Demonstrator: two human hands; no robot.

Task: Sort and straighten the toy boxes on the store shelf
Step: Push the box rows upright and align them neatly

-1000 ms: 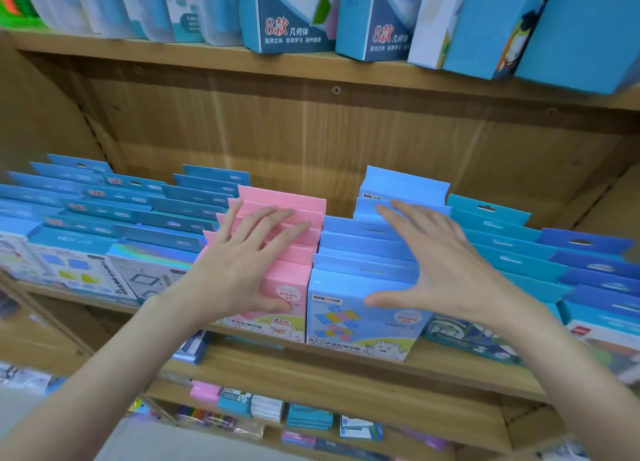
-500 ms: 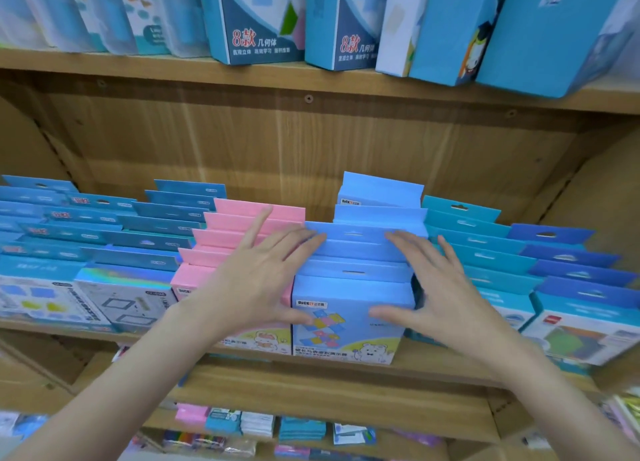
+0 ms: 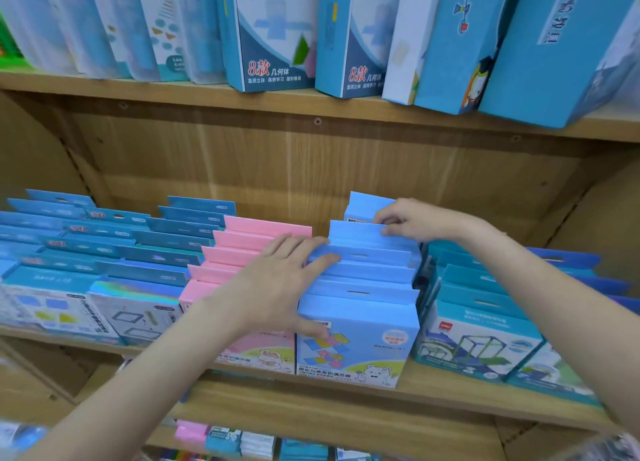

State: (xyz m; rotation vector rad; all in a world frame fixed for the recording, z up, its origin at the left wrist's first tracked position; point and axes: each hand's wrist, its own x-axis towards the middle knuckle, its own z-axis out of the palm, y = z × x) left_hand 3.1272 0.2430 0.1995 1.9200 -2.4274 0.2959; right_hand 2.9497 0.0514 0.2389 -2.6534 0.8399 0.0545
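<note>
We are partway through the middle shelf (image 3: 346,400). The pink boxes (image 3: 263,238) and the light blue boxes (image 3: 363,287) already stand in two neat rows side by side, front faces flush at the near edge. Our left hand (image 3: 277,287) lies flat and open across the seam between the two rows, fingers spread on the tops, thumb on the front blue box. Our right hand (image 3: 412,219) reaches to the far end of the blue row and pinches the right corner of a far box's header flap between thumb and fingers; that far pair sits a little higher and off line, so it seems left to settle. The teal boxes (image 3: 478,325) to the right lean askew. All are thin, matte cardboard with slotted hang tabs, stepped like files.
</note>
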